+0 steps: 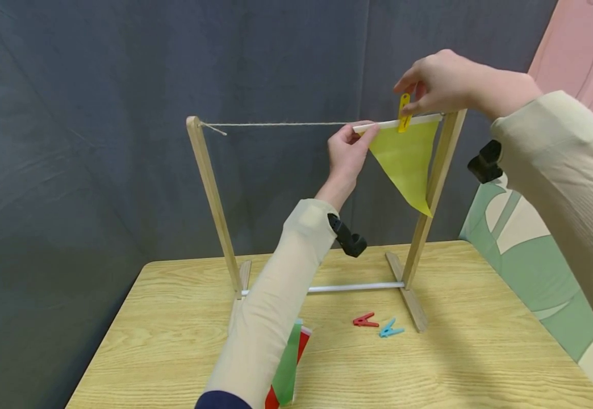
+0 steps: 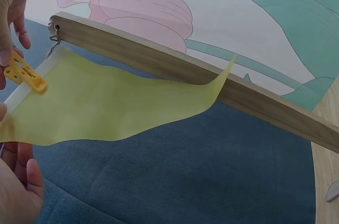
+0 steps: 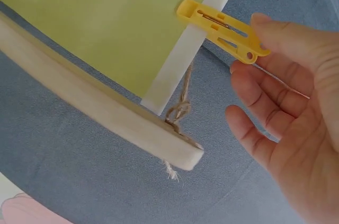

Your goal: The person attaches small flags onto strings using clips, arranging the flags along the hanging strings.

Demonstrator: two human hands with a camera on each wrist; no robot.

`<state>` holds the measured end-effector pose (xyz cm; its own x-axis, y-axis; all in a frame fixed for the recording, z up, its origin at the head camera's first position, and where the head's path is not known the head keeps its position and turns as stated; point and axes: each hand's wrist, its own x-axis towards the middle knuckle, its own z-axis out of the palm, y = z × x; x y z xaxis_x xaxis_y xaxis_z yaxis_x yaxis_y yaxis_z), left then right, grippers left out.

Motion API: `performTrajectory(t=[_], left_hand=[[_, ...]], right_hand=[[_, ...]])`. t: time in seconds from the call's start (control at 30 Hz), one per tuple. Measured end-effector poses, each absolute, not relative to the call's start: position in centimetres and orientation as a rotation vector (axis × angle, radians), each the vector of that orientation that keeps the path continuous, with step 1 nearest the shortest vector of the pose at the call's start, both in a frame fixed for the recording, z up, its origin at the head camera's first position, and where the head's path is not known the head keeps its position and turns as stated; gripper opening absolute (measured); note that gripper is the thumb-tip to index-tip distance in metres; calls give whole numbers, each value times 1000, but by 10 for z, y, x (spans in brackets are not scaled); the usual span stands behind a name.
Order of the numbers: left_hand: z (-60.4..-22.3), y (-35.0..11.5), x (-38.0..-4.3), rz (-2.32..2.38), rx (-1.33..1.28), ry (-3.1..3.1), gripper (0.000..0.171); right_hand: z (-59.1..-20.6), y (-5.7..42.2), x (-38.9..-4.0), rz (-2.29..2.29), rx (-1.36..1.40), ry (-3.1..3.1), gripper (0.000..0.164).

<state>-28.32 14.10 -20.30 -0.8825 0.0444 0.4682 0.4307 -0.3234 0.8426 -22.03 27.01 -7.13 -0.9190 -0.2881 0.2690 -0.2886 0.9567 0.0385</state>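
Note:
A yellow triangular flag (image 1: 409, 156) with a white top band hangs along the string (image 1: 276, 124) near the right post of a wooden frame. My left hand (image 1: 346, 156) pinches the left end of that band between thumb and fingers. On the band sits a yellow clothespin (image 3: 222, 29), its jaws over the band. My right hand (image 1: 445, 79) holds the clothespin's upper end, the thumb on one side and a finger on the other. In the left wrist view the flag's tip (image 2: 225, 78) lies across the wooden post (image 2: 159, 64).
A red clothespin (image 1: 366, 320) and a blue clothespin (image 1: 391, 329) lie on the wooden table (image 1: 480, 341). Green (image 1: 287, 366) and red (image 1: 303, 343) flags lie partly under my left forearm. A white rod (image 1: 355, 287) joins the frame's feet. Dark cloth (image 1: 97, 113) hangs behind.

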Motion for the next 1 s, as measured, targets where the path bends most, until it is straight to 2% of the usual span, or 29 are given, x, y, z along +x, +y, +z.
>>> performTrajectory(t=[0.3,1.0], left_hand=[[-204,139,-284,-2295,-604,-1681,18],[-209,137,-284,-2329,-680,-1771,20]], right_hand=[[-72,271,-222,18,430,-2821,36],[-84,275,-229,44,325,-2902,41]])
